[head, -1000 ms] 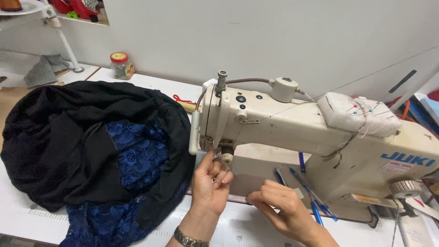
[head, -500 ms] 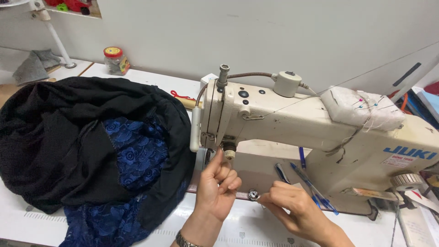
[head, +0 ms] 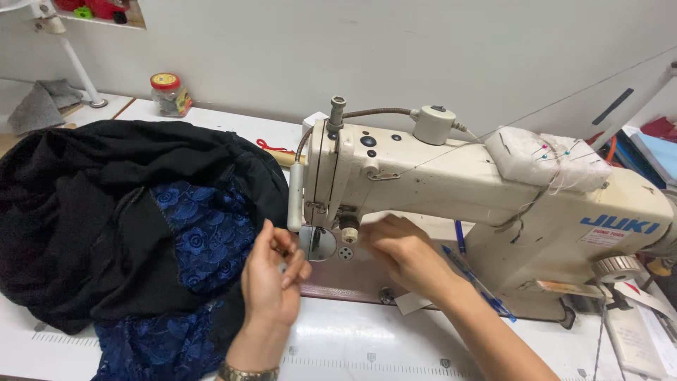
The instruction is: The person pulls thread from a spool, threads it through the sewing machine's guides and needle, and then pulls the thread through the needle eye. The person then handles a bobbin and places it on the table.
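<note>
A cream industrial sewing machine (head: 437, 176) stands on a white table (head: 367, 346). My left hand (head: 271, 282) hovers in front of the needle plate (head: 321, 243). Its thumb and fingers are pinched around a small grey thing that I cannot make out. My right hand (head: 405, 250) reaches in under the machine's arm, just right of the needle area. It is blurred, with its fingers bent. A heap of black fabric (head: 84, 212) with blue lace (head: 204, 233) lies left of the machine, touching my left hand's side.
A white pincushion (head: 546, 159) with coloured pins sits on top of the machine. Blue pens (head: 460, 236) lie on the bed behind my right hand. A small jar (head: 169, 93), a lamp pole (head: 74, 63) and a grey cloth (head: 42, 106) stand at the back left.
My left hand drew back from the needle towards me and to the left, and pinched shut. My right hand moved up from the table's front to the needle area.
</note>
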